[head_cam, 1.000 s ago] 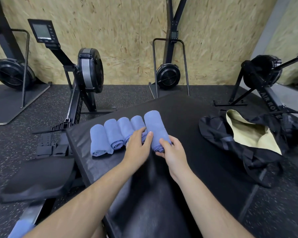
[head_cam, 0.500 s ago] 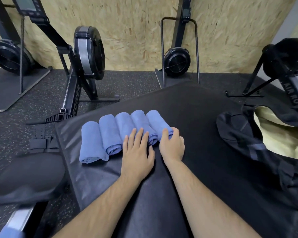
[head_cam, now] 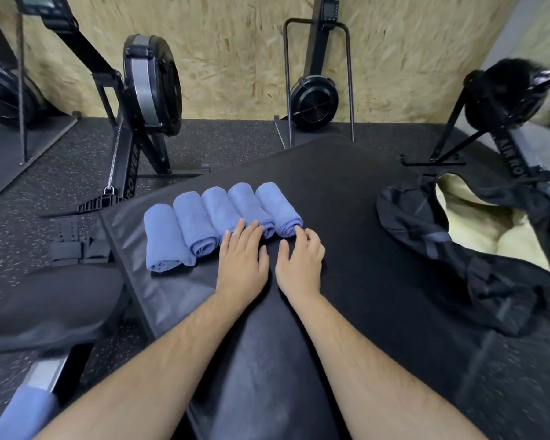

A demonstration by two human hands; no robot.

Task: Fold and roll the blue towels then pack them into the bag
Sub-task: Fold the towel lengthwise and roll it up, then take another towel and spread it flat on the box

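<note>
Blue towels (head_cam: 223,214), five rolls in a row, lie on the black mat (head_cam: 346,192) at 12 o'clock from both hands. Left hand (head_cam: 243,260) flat, fingertips on the middle rolls; right hand (head_cam: 299,265) relaxed, fingertips touching the rightmost roll. Open bag (head_cam: 426,236) at 3 o'clock

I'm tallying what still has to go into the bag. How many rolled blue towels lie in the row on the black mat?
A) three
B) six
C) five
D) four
C: five rolled blue towels lie side by side on the black mat, counting from the far-left roll to the one touched by the right hand.
</note>
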